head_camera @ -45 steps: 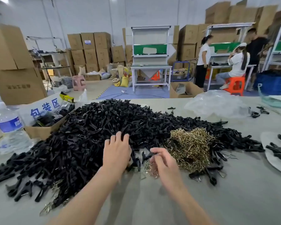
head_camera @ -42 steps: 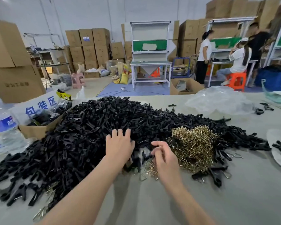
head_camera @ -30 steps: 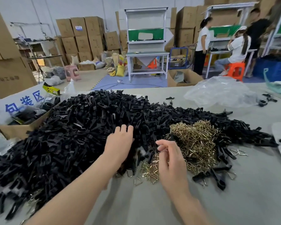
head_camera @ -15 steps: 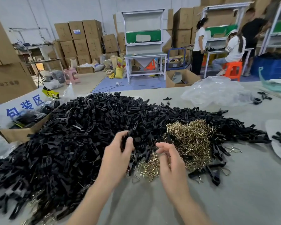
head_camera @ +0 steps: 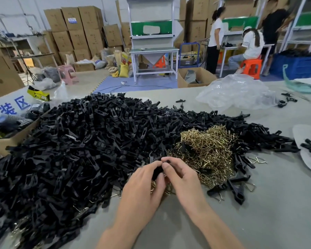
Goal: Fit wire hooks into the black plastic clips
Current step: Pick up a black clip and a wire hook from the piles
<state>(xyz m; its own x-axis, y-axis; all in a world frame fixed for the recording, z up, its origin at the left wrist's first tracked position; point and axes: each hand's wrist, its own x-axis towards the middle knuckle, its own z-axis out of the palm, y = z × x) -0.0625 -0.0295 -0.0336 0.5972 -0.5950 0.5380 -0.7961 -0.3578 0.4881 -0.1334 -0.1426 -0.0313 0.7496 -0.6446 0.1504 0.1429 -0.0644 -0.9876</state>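
Note:
A big heap of black plastic clips (head_camera: 83, 146) covers the left and middle of the grey table (head_camera: 258, 218). A tangle of brass-coloured wire hooks (head_camera: 208, 146) lies on its right side. My left hand (head_camera: 144, 184) holds one black clip (head_camera: 157, 172) by thumb and fingers just in front of the heap. My right hand (head_camera: 181, 178) meets it, fingertips pinching at the top of the same clip. Whether a wire hook is in my right fingers is hidden. Loose hooks lie under both hands.
A cardboard box (head_camera: 11, 139) with blue lettering stands at the left edge. Crumpled clear plastic (head_camera: 237, 92) lies at the back right. A white sheet (head_camera: 305, 148) with a few clips lies at the right edge. Some people work at benches behind the table.
My left hand lifted a black clip off the heap. Both hands came together in front of the pile, the right hand leaving the wire hooks to meet the clip.

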